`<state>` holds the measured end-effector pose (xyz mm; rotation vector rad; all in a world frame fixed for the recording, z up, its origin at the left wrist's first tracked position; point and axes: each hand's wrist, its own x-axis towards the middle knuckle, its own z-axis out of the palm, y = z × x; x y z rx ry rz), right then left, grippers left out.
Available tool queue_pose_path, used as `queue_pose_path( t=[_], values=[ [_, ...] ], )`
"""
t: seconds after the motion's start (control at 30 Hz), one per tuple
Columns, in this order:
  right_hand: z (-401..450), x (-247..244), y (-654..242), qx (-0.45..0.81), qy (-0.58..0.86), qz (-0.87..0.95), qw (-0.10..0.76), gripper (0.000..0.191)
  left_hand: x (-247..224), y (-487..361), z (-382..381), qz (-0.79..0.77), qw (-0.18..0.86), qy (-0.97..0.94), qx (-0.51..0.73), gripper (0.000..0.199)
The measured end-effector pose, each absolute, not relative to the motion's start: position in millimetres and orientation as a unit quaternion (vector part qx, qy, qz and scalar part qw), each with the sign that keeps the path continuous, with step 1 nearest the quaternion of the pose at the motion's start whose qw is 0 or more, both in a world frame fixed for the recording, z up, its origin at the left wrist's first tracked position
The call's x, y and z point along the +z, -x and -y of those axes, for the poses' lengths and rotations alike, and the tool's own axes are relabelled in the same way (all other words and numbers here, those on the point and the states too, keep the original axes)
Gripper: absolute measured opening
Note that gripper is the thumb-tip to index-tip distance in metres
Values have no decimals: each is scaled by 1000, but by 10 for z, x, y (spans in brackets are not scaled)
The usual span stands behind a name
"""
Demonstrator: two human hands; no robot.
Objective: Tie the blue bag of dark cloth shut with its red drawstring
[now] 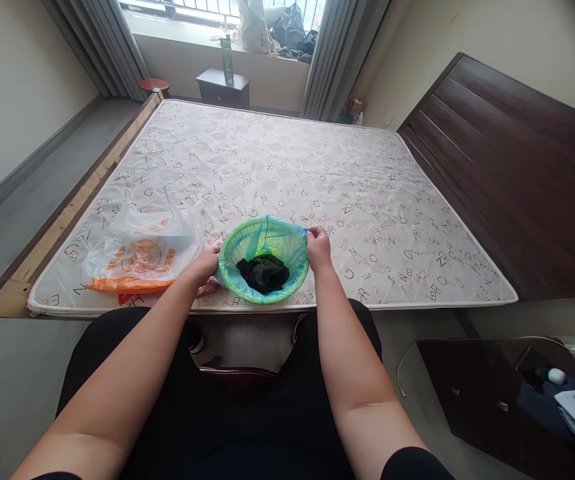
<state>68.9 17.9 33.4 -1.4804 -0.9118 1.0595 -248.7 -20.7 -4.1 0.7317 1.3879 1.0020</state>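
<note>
So the person was sitting at the edge of a bare mattress (277,153) with a small green bin (263,260) right at its near edge. The left hand (206,265) was curled against the bin's left rim, probably bracing it so it didn't slide. The right hand (318,247) was pinching the blue-green liner bag (267,233) where it folds over the right rim, looked like that grip kept the liner taut. The bin sat squarely between both hands, touching each. Something dark and crumpled (263,272) lay at the bottom. Just left of the left hand was a clear plastic bag (140,250) with orange print.
</note>
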Motion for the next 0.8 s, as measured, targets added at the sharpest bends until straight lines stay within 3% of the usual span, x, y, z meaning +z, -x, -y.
queue_pose_path(
  t=[0.13, 0.27, 0.4, 0.57, 0.67, 0.8],
  values=[
    [-93, 334, -568, 235, 629, 570, 474, 15, -44, 2443, 179, -665, 418, -383, 486, 10],
    [-36, 364, -473, 154, 590, 673, 418, 24, 40, 2453, 201, -665, 343, -411, 521, 5],
    [4, 413, -376, 96, 559, 734, 373, 27, 41, 2519, 190, -654, 433, -380, 491, 10],
    [78, 479, -236, 60, 535, 767, 349, 25, -68, 2611, 149, -596, 577, -283, 482, 31],
    [114, 524, -199, 55, 512, 782, 351, 25, -87, 2659, 129, -612, 546, -287, 496, 36],
    [180, 594, -144, 39, 497, 796, 344, 28, -78, 2668, 120, -645, 444, -361, 506, 25]
  ],
)
